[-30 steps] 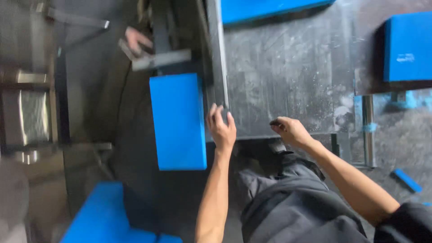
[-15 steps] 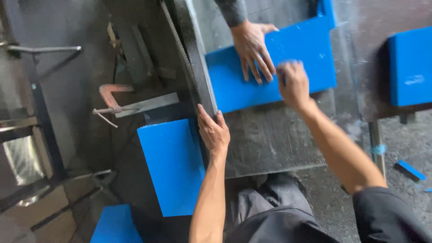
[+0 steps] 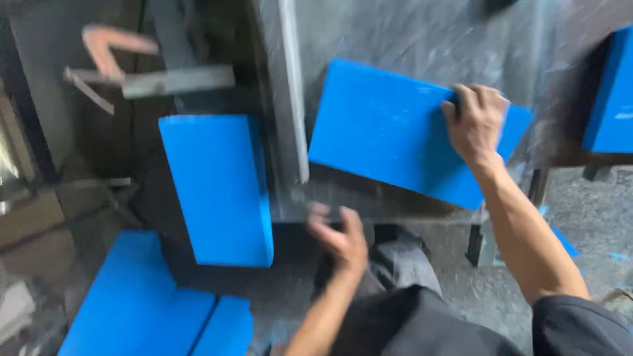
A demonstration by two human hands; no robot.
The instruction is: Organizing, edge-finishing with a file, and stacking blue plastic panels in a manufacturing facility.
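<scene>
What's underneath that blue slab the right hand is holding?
The blue slab lies on a scratched grey metal table, with the right hand gripping its far edge. The table surface directly beneath it is covered.

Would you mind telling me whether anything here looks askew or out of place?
The blue slab under the right hand lies skewed on the metal table, its lower corner over the front edge. The left hand hangs free, blurred. Another blue block stands beside the table.

A scratched grey metal table [image 3: 409, 39] stands on a speckled concrete floor [image 3: 593, 217].
</scene>
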